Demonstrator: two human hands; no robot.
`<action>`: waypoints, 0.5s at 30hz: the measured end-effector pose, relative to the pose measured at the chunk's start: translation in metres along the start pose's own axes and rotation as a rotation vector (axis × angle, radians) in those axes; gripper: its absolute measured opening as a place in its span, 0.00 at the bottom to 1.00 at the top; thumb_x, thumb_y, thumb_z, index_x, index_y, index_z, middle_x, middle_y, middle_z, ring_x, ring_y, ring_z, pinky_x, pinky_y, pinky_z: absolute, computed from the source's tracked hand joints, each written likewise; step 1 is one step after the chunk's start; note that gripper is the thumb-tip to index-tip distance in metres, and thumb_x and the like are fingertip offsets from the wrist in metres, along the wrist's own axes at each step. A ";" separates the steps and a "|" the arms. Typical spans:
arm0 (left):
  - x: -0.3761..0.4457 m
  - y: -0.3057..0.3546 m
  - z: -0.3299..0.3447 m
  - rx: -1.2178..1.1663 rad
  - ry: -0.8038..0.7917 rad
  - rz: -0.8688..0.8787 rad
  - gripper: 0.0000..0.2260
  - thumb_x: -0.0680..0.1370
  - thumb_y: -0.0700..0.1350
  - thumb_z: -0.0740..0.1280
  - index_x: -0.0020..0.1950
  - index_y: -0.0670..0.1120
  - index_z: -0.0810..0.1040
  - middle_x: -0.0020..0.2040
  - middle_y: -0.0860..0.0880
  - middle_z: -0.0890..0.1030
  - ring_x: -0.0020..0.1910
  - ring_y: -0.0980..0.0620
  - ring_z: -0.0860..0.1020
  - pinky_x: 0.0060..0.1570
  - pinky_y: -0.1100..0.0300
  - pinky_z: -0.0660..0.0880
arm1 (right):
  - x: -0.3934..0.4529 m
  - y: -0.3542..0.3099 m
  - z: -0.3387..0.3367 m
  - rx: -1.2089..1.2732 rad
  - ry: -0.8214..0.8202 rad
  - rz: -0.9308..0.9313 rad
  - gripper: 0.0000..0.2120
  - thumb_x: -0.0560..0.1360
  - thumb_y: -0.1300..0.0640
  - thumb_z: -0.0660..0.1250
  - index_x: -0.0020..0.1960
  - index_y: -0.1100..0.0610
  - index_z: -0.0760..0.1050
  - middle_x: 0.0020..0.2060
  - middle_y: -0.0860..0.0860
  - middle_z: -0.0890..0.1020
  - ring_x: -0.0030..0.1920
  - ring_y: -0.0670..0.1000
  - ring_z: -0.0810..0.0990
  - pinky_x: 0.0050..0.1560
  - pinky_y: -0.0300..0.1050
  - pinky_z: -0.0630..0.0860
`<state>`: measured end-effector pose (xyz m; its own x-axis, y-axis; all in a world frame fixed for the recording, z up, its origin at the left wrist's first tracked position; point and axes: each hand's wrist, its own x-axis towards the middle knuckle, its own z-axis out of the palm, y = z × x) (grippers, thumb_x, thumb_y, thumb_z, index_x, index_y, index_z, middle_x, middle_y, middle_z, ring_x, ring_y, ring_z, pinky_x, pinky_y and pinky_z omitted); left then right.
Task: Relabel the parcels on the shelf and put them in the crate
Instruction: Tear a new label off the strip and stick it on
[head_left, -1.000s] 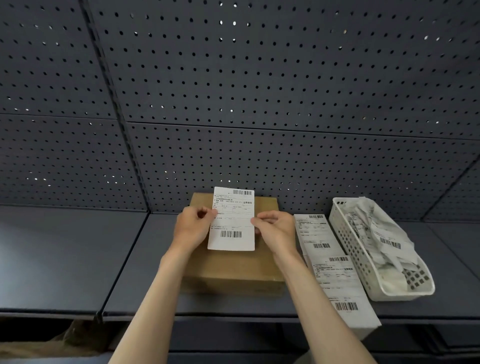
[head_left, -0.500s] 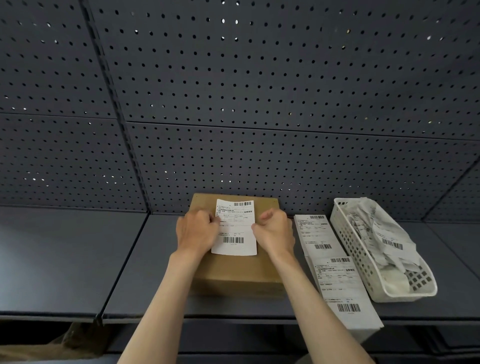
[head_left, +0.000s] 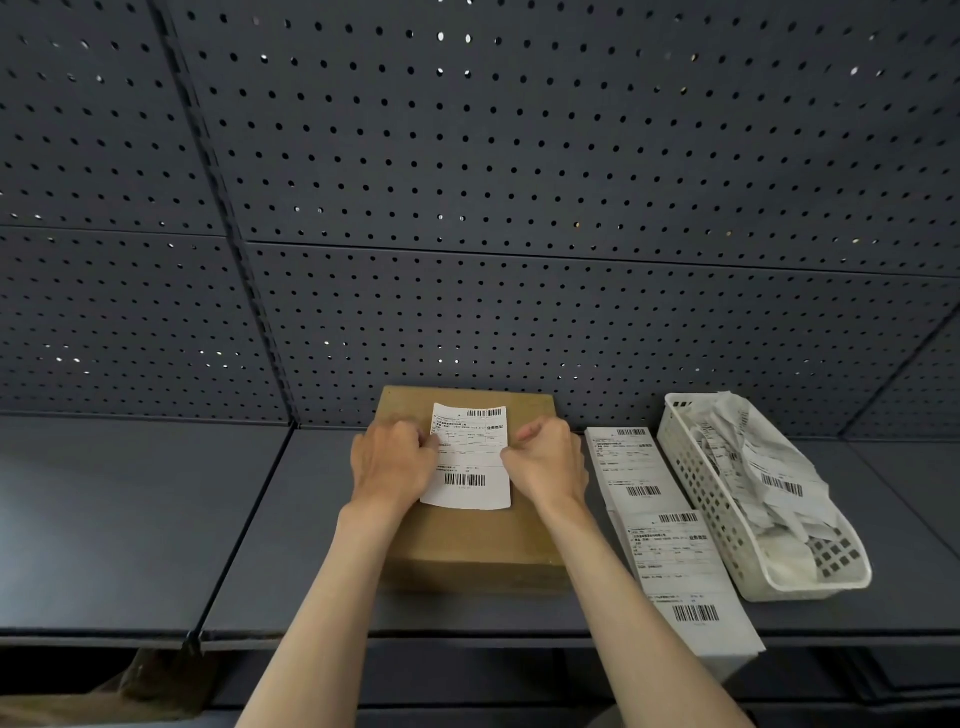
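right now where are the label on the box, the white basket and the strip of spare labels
label (head_left: 475, 462): head view, printed middle between the two hands.
white basket (head_left: 698, 480): head view, its perforated left wall.
strip of spare labels (head_left: 675, 551): head view, second label down the strip.

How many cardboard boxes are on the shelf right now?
1. The cardboard box sits in the middle of the shelf, under both hands, with a white label on top. Nothing shows more boxes, though the arms may hide a little.
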<state>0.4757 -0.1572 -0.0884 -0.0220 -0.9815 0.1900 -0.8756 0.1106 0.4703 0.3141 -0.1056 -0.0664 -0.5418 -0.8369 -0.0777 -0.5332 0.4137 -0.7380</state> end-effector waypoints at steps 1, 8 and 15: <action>0.000 0.000 0.000 0.002 0.000 0.000 0.14 0.80 0.49 0.64 0.37 0.43 0.78 0.38 0.50 0.77 0.41 0.47 0.74 0.43 0.55 0.64 | 0.000 0.000 0.000 -0.005 0.001 -0.003 0.11 0.72 0.61 0.70 0.52 0.51 0.80 0.51 0.48 0.83 0.48 0.52 0.76 0.49 0.45 0.70; 0.001 -0.002 0.003 0.012 -0.004 0.006 0.14 0.80 0.49 0.64 0.39 0.44 0.78 0.40 0.51 0.76 0.43 0.48 0.72 0.45 0.55 0.64 | 0.002 0.000 0.002 -0.001 -0.008 0.011 0.09 0.70 0.60 0.70 0.49 0.50 0.81 0.49 0.47 0.84 0.51 0.54 0.82 0.51 0.48 0.77; 0.003 -0.004 0.004 0.021 -0.022 0.000 0.13 0.80 0.50 0.64 0.37 0.48 0.76 0.41 0.52 0.76 0.44 0.48 0.72 0.46 0.54 0.65 | 0.003 0.002 0.003 -0.013 0.005 -0.003 0.08 0.71 0.60 0.71 0.48 0.50 0.80 0.48 0.47 0.85 0.51 0.53 0.83 0.51 0.48 0.78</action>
<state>0.4771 -0.1610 -0.0931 -0.0325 -0.9847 0.1712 -0.8857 0.1077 0.4516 0.3133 -0.1080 -0.0700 -0.5436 -0.8362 -0.0725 -0.5426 0.4161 -0.7297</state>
